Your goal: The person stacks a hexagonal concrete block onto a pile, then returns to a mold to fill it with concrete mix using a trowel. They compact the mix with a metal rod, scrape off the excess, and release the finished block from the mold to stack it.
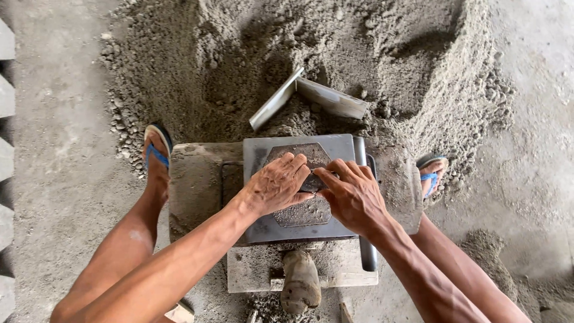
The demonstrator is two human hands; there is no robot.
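Spreading behind the metal mould plate [257,155], on its far side from the person, a big heap of damp grey sand mix [311,54] fills the upper view, and a bent sheet-metal scoop [305,98] lies on the heap's near slope just beyond the plate. The plate sits flat on a worn block stand [197,185]; a rounded wooden handle [300,281] lies just on the plate's near side.

Sunk in the plate's middle is a hexagonal cavity [305,212] packed with dark, gritty mix, its long axis running away from the person. Both hands rest directly on that fill, meeting near its centre, neither clearly nearer. The left hand [272,186] comes in from the plate's left, its grip flat, fingers spread and pressing down. The right hand [353,194] comes from the right, fingers loosely curled with tips on the mix; whether they pinch anything I cannot tell.
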